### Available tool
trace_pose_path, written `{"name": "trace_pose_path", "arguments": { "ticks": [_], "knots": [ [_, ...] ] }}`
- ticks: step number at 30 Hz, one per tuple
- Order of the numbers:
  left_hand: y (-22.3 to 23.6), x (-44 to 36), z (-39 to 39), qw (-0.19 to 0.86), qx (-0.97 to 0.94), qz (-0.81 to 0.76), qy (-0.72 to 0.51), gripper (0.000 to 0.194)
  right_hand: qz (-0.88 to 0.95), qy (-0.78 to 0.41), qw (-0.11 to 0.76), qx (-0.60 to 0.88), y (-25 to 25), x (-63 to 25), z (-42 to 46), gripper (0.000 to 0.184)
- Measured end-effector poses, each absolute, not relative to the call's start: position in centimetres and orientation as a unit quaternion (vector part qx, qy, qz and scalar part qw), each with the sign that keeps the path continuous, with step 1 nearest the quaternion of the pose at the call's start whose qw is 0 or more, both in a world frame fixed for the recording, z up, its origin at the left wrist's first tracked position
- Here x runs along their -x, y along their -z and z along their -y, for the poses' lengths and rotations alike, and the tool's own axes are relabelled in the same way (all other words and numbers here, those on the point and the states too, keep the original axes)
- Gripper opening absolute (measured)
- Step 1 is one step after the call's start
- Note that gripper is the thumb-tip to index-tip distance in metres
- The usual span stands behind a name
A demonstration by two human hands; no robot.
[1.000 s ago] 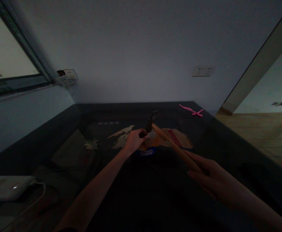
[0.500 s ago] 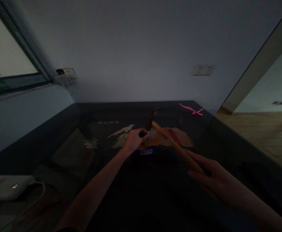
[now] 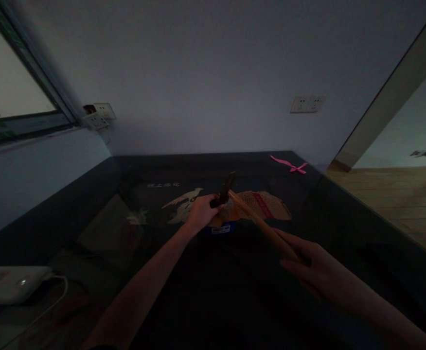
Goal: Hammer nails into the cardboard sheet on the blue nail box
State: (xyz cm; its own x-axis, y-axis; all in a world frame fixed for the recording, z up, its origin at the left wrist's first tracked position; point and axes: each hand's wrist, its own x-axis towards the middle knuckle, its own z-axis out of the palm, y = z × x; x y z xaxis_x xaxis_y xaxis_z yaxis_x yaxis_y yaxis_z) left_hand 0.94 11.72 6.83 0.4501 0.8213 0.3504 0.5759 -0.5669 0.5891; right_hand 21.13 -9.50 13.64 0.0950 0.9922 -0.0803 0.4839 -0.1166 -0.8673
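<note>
My right hand [image 3: 317,267] is wrapped round the wooden handle of a hammer [image 3: 262,224]. The hammer's dark claw head points away from me, low over the middle of the table. My left hand [image 3: 202,213] has thumb and finger curled together right beside the head; what they pinch is hidden. Under those fingers is an orange-brown, speckled object [image 3: 230,212], too dim to name. A small blue item with a white label [image 3: 221,228] lies just on the near side of it.
The dark glossy table [image 3: 213,291] bears a printed bird and a tan, net-patterned shape with a red band [image 3: 267,204]. A pink ribbon [image 3: 297,169] lies at the back right. At the left is a white device [image 3: 14,284] with a cable. A wall with sockets [image 3: 307,104] stands behind.
The hammer head has come down and slightly toward me, closer to my left fingers. My right hand has shifted a little to the left with the handle. My left hand has hardly moved.
</note>
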Motion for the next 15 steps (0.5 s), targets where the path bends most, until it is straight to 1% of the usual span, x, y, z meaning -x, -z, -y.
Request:
{"name": "trace_pose_path", "arguments": {
  "ticks": [5, 7, 11, 15],
  "knots": [
    [-6.8, -0.98, -11.76, 0.211, -0.828, -0.41, -0.318, 0.012, 0.539, -0.411, 0.308, 0.668, -13.64, -21.19, 9.75, 0.062],
    [-6.86, -1.02, -11.73, 0.213, -0.826, -0.412, -0.321, 0.012, 0.545, -0.396, 0.315, 0.668, -13.67, -21.21, 9.69, 0.062],
    [-7.03, -1.01, -11.63, 0.208, -0.824, -0.427, -0.309, 0.017, 0.564, -0.368, 0.346, 0.653, -13.72, -21.13, 9.28, 0.056],
    [-7.03, -0.96, -11.58, 0.216, -0.822, -0.423, -0.315, 0.013, 0.535, -0.397, 0.336, 0.666, -13.69, -21.08, 9.42, 0.062]
  ]
}}
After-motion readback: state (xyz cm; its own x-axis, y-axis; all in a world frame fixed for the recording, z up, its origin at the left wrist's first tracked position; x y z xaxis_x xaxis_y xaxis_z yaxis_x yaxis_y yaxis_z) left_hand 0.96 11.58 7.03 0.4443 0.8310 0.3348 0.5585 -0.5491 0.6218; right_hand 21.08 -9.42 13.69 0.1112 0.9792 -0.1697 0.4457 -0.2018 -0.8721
